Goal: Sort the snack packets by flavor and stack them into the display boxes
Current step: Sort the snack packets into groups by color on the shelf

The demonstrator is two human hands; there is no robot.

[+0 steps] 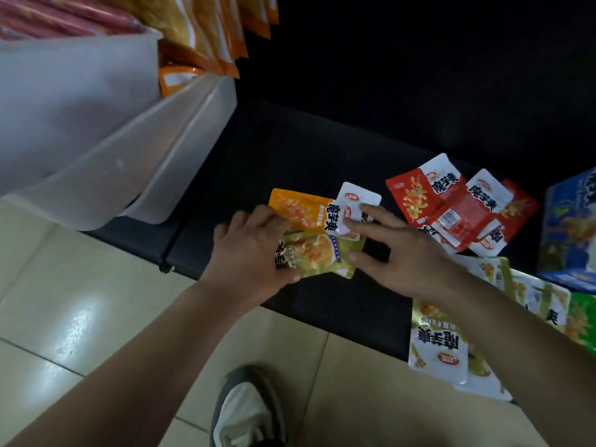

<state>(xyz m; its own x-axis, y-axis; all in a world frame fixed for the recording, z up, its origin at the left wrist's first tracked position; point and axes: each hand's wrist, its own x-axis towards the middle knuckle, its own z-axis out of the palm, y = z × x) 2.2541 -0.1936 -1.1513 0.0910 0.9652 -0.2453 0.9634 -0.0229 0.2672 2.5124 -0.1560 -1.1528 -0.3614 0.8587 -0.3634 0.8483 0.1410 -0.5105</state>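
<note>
Orange packet (303,211): "魔芋爽" in black. Red packet (416,195): same "魔芋爽". Pale green packet (438,343), lower right: "魔芋爽", upside down. White packet (358,198): red "卫龙" logo.

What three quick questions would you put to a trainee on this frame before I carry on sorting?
1. True or false: the red packets lie to the left of the orange packet.
2. Which does the left hand grip? A) a red packet B) the olive-green packet C) a blue packet
3. What colour is the display box at the right edge?

Key: 1 false; 2 B; 3 blue.
</note>
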